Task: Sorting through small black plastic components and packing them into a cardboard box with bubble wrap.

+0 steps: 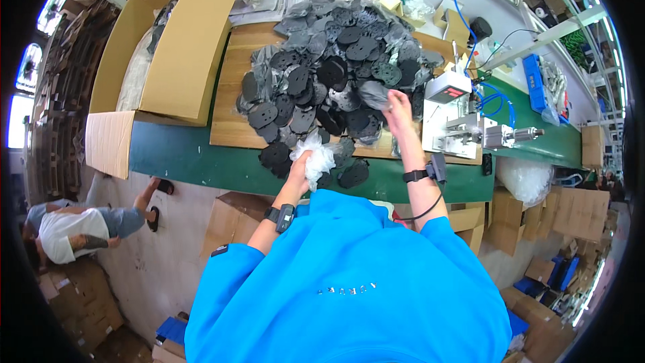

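A big heap of flat black oval plates with holes [332, 70] lies on a wooden board [232, 117], many of them in clear plastic bags. At the heap's near edge my left hand [299, 169] is closed on crumpled clear plastic bags [314, 156]. My right hand [399, 113], at the right side of the heap, pinches a bagged black plate [373, 95] by its end. Several loose plates, such as one black plate [354, 173], rest near the table's front edge beside my left hand.
A large open cardboard box [181, 54] stands at the left of the green table [168, 151]. On the right is a metal bench device [463, 117] with blue hoses. A blue bin [534, 81] sits farther right. Another person [74, 235] is on the floor at left.
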### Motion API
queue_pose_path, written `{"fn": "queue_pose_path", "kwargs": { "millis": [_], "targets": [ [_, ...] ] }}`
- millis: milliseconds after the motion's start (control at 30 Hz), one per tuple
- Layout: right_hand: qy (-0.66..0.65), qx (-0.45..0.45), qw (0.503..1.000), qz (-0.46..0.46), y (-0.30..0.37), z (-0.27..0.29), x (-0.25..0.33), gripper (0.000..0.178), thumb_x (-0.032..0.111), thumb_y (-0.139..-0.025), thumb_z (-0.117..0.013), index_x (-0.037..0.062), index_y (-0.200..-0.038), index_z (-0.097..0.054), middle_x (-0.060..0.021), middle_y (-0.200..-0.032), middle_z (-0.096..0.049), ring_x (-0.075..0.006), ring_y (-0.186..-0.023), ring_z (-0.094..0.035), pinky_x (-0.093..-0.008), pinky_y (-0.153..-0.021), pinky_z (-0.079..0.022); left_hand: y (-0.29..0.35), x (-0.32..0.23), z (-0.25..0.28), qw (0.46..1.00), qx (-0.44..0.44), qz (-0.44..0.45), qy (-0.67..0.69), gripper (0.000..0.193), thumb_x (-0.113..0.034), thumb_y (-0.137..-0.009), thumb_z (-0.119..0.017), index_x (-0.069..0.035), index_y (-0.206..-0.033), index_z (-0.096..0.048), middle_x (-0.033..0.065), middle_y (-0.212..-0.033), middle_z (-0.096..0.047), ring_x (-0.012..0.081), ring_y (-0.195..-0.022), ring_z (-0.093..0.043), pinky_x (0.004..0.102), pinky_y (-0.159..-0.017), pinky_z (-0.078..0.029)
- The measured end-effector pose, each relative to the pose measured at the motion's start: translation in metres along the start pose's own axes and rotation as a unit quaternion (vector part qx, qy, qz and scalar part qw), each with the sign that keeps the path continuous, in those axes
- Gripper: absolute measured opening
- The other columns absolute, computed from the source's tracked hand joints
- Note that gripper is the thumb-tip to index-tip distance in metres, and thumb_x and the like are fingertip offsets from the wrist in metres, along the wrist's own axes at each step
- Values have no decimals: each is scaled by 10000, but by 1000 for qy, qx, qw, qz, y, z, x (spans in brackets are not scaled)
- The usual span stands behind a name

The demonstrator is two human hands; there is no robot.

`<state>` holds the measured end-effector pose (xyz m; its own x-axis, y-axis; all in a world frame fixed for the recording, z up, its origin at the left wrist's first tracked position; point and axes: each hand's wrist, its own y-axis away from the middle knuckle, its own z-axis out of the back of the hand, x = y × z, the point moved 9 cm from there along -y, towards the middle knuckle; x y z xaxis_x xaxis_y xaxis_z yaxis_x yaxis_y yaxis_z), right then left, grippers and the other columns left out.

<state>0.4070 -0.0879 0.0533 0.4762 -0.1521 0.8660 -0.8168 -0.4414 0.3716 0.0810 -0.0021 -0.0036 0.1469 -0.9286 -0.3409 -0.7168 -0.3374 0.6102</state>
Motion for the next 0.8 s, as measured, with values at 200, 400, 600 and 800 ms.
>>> {"fn": "queue_pose_path", "kwargs": {
  "millis": [200, 400, 600, 800],
  "targets": [
    [77, 42, 983, 158, 23, -69, 54, 99, 52, -871, -661, 72, -948, -603, 14, -841, -604, -84, -745, -555, -246, -658, -477, -12, -14, -22, 999, 16, -16, 33, 408, -362, -967, -493, -31, -1182, -596, 116, -1050, -693, 263, -918, -680, 385, -804, -558],
    [330, 253, 879, 234, 105, -149, 44, 130, 115, -869, -654, 42, -973, -625, -24, -910, -641, -127, -863, -590, -287, -793, -476, -15, -30, -52, 993, 29, -24, 113, 333, -349, -950, -493, -64, -1072, -616, 67, -958, -684, 207, -844, -675, 359, -672, -558],
    [412, 201, 869, 186, 120, -74, -21, 234, 98, -808, -612, 75, -1037, -657, -124, -1038, -621, -275, -1003, -577, -375, -866, -479, -40, -10, -53, 981, 178, 56, 60, 290, -299, -972, -477, -67, -1077, -615, 67, -936, -689, 181, -792, -675, 312, -636, -553],
    [658, -178, 719, 133, 90, 116, -19, 706, 152, -715, -732, 48, -1340, -420, -249, -1325, -416, -448, -1193, -448, -530, -967, -416, -38, 1, -18, 998, 35, 46, 13, 303, -345, -993, -453, -103, -1080, -614, 45, -945, -685, 179, -766, -662, 315, -587, -517]
  ]
}}
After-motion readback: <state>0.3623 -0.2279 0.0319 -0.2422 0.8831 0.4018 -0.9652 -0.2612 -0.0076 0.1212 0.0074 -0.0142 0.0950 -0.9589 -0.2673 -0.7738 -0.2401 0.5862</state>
